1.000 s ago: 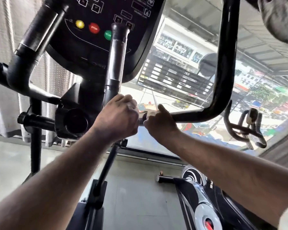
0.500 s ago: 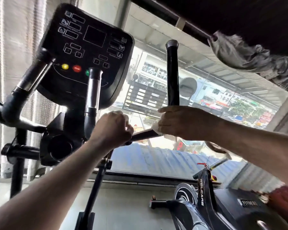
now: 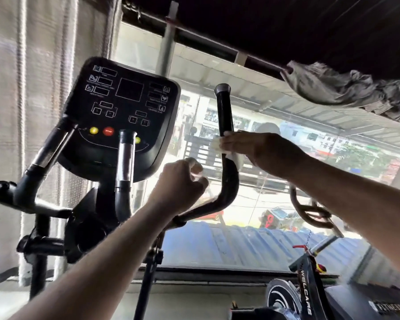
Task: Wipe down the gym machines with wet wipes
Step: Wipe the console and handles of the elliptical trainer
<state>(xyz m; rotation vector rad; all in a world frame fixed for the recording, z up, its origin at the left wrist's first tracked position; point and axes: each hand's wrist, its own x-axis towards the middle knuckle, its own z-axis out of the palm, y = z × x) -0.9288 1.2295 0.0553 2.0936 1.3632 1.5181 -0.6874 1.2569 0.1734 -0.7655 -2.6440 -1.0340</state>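
Note:
An elliptical machine fills the view, with a black console (image 3: 123,107) and a curved black right handlebar (image 3: 225,112) rising to a grey cap. My right hand (image 3: 252,146) wraps a white wet wipe (image 3: 236,159) around the upright part of that handlebar, just above its bend. My left hand (image 3: 179,183) is lower and to the left, its fingers curled over the lower, sloping part of the same bar; whether it grips the bar or something small is unclear.
A left handlebar (image 3: 44,153) and a chrome centre grip (image 3: 125,158) stand beside the console. A black spin bike (image 3: 310,296) sits at lower right, with its handlebars (image 3: 310,211) above it. A window lies ahead, a grey cloth (image 3: 344,91) hangs above, and a curtain (image 3: 32,65) is on the left.
My right hand slid the wipe from the horizontal part of the handlebar up past the bend onto its upright part. The view tilted upward. My left hand stayed near the bar's lower end.

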